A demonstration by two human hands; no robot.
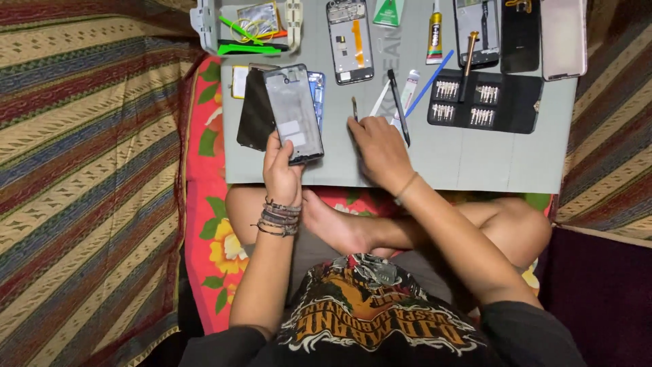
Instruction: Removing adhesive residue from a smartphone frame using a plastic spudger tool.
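Looking straight down, we see a person sitting cross-legged on a flowered red cloth [204, 224] with a grey work mat [475, 160] laid before the knees. Our left hand [282, 173], its wrist ringed with several bracelets, grasps the lower end of a phone frame [293, 112], thumb and fingers wrapped around its edges; the frame is lifted off the mat and tilted slightly, its top pointing away from us. Just beneath it lie a dark phone panel [255, 112] and a blue phone part [317, 88], partly covered. Our right hand [380, 149] rests on the mat just beside the frame, fingers curled and pinching a thin metal tool [354, 109] that stands up from the fingertips. Near that hand lie a black pen-shaped tool [399, 105] and a blue stick [430, 83]. Farther right sits an open black case of screwdriver bits [485, 102]. Along the mat's far edge we see another opened phone body [349, 41], a tube of glue [435, 34], and a tray with green plastic tools [248, 30].
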